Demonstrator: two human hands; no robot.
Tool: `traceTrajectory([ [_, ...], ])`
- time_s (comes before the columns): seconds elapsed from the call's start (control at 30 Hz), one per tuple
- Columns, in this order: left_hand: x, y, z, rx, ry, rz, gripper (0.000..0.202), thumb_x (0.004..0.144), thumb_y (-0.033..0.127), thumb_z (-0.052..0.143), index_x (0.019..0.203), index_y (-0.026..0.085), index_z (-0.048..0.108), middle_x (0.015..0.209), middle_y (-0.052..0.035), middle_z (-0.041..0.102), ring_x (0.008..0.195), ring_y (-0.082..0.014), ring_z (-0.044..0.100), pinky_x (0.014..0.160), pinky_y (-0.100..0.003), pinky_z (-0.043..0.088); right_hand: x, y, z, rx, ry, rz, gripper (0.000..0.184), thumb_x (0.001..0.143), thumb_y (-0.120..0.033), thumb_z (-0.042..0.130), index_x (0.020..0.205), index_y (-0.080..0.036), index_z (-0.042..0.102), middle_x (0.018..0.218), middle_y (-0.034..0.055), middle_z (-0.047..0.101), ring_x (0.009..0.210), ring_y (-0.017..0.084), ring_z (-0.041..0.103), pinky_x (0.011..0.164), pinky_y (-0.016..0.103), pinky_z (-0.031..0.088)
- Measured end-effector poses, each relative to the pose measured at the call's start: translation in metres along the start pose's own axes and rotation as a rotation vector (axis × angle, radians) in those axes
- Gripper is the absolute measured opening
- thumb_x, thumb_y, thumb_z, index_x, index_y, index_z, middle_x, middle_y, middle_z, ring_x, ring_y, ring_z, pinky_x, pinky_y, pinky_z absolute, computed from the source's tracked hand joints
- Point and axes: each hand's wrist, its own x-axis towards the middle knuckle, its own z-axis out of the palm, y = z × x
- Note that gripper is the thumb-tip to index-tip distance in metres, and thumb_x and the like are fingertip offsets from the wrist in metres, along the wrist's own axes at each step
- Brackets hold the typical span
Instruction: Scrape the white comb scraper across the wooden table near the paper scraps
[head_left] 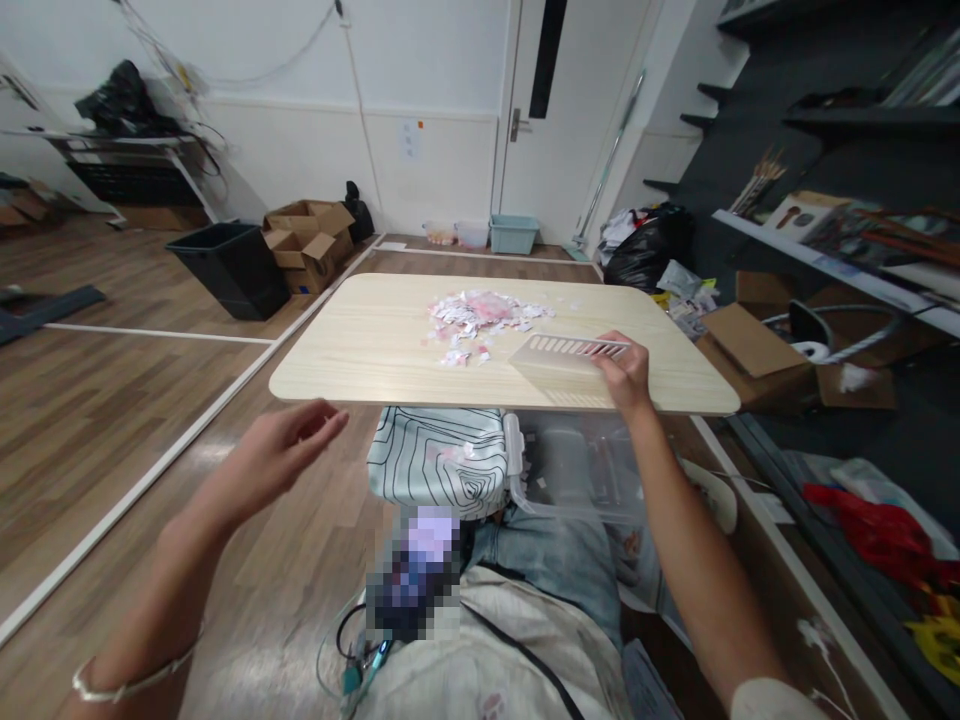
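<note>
My right hand grips the right end of a thin, pale slotted plastic piece, held tilted over the right part of the table; its exact kind I cannot make out. Left of it, a loose pile of small white and pink paper scraps lies on the light wooden table, with a few scraps scattered nearer the front. My left hand is off the table's front left corner, fingers loosely bent and nothing in them.
Below the table's front edge are a patterned cloth bin with scraps on it and a clear plastic box. A black bin and cardboard boxes stand at left. An open carton and shelves are at right.
</note>
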Motion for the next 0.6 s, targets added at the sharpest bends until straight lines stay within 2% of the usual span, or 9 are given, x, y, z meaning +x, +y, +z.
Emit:
traceTrajectory([
  [0.07, 0.040, 0.004, -0.006, 0.028, 0.101, 0.090, 0.050, 0.097, 0.068, 0.048, 0.084, 0.023, 0.064, 0.071, -0.0012, 0.066, 0.056, -0.0188, 0.057, 0.053, -0.029, 0.043, -0.001, -0.003, 0.000, -0.008, -0.005, 0.003, 0.005, 0.069, -0.022, 0.067, 0.074, -0.023, 0.067, 0.073, 0.0023, 0.068, 0.071, 0.019, 0.061, 0.070, 0.033, 0.048],
  [0.1, 0.062, 0.004, -0.003, 0.048, 0.153, 0.142, 0.047, 0.097, 0.065, 0.047, 0.087, 0.022, 0.065, 0.081, -0.0041, 0.071, 0.065, -0.0207, 0.062, 0.060, -0.031, 0.049, -0.001, -0.004, 0.001, -0.012, -0.005, 0.002, 0.005, 0.069, -0.022, 0.067, 0.074, -0.022, 0.068, 0.073, 0.0021, 0.068, 0.071, 0.019, 0.061, 0.069, 0.033, 0.048],
  [0.17, 0.104, 0.001, 0.010, 0.116, 0.244, 0.232, 0.043, 0.097, 0.057, 0.047, 0.101, 0.020, 0.068, 0.105, -0.0115, 0.075, 0.095, -0.0276, 0.069, 0.082, -0.037, 0.057, -0.002, -0.008, 0.001, -0.018, -0.005, -0.001, 0.005, 0.067, -0.022, 0.067, 0.073, -0.022, 0.068, 0.072, 0.0018, 0.068, 0.070, 0.019, 0.061, 0.070, 0.033, 0.047],
  [0.2, 0.121, -0.001, 0.020, 0.161, 0.260, 0.231, 0.043, 0.098, 0.053, 0.045, 0.112, 0.019, 0.068, 0.119, -0.0152, 0.074, 0.109, -0.0303, 0.068, 0.093, -0.041, 0.057, -0.003, -0.010, 0.002, -0.015, -0.008, -0.001, 0.006, 0.067, -0.023, 0.067, 0.073, -0.022, 0.068, 0.072, 0.0016, 0.068, 0.070, 0.019, 0.060, 0.070, 0.033, 0.047],
  [0.27, 0.143, -0.006, 0.038, 0.278, 0.198, 0.155, 0.048, 0.099, 0.047, 0.043, 0.130, 0.017, 0.063, 0.140, -0.0191, 0.067, 0.128, -0.0338, 0.062, 0.109, -0.049, 0.050, -0.004, -0.013, 0.002, 0.001, -0.024, 0.008, 0.007, 0.066, -0.024, 0.068, 0.073, -0.023, 0.068, 0.072, 0.0012, 0.068, 0.070, 0.019, 0.060, 0.070, 0.033, 0.047],
  [0.33, 0.151, -0.008, 0.052, 0.377, 0.140, 0.110, 0.052, 0.102, 0.045, 0.037, 0.141, 0.018, 0.058, 0.155, -0.0178, 0.058, 0.143, -0.0361, 0.051, 0.119, -0.056, 0.040, -0.005, -0.015, 0.004, 0.018, -0.049, 0.019, 0.008, 0.066, -0.025, 0.069, 0.074, -0.022, 0.070, 0.072, 0.0010, 0.069, 0.070, 0.019, 0.061, 0.070, 0.033, 0.047],
  [0.4, 0.150, -0.010, 0.057, 0.424, 0.111, 0.086, 0.056, 0.105, 0.047, 0.032, 0.148, 0.020, 0.054, 0.164, -0.0145, 0.050, 0.152, -0.0368, 0.042, 0.124, -0.059, 0.033, -0.007, -0.016, 0.005, 0.016, -0.075, 0.015, 0.009, 0.067, -0.026, 0.069, 0.076, -0.022, 0.071, 0.073, 0.0010, 0.069, 0.071, 0.019, 0.062, 0.070, 0.032, 0.047],
  [0.6, 0.146, -0.014, 0.054, 0.424, 0.087, 0.059, 0.061, 0.106, 0.054, 0.028, 0.152, 0.022, 0.051, 0.170, -0.0108, 0.045, 0.156, -0.0384, 0.037, 0.126, -0.059, 0.030, -0.009, -0.015, 0.007, -0.013, -0.118, -0.074, 0.008, 0.076, -0.026, 0.070, 0.082, -0.022, 0.074, 0.080, 0.0016, 0.073, 0.078, 0.020, 0.066, 0.076, 0.033, 0.050],
])
